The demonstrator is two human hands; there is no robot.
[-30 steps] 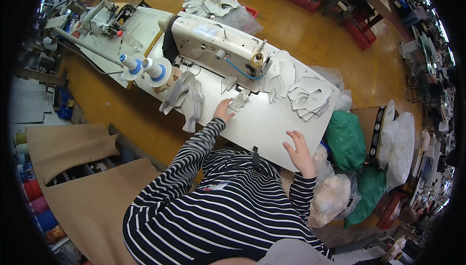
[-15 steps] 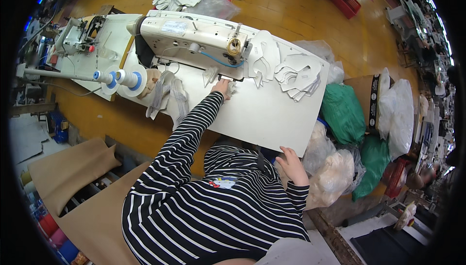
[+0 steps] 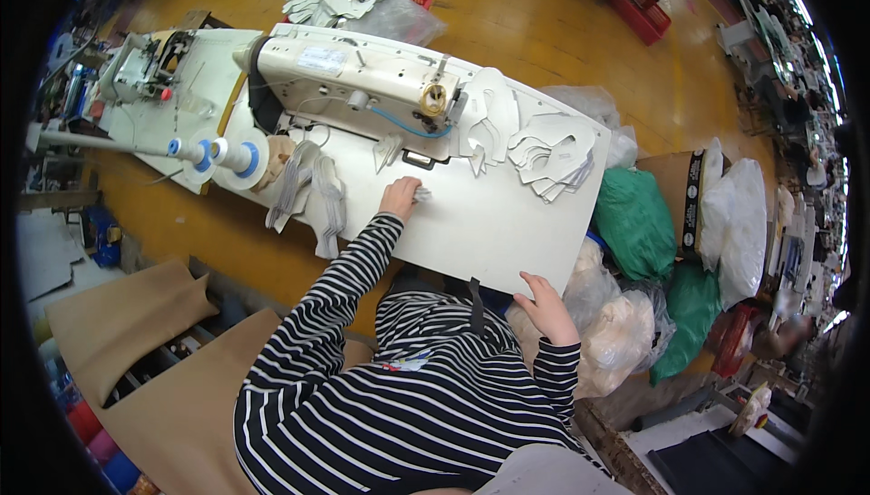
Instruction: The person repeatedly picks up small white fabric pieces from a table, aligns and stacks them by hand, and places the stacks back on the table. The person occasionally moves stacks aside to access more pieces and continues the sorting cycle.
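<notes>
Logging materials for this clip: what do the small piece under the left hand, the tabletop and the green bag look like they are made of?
The small piece under the left hand looks like thin pale fabric or leather; too small to tell which. The tabletop seems a smooth off-white laminate board, flat with an even matte sheen. The green bag looks like thin plastic film, shiny and creased.

On your tabletop (image 3: 507, 232) stands a cream sewing machine (image 3: 362, 87), with a stack of white cut pieces (image 3: 548, 151) to its right and two blue-based thread cones (image 3: 217, 155) to its left. Grey strips (image 3: 308, 196) hang over the near edge. Green bags (image 3: 634, 223) and clear bags (image 3: 616, 332) crowd the yellow floor (image 3: 544, 33).
</notes>
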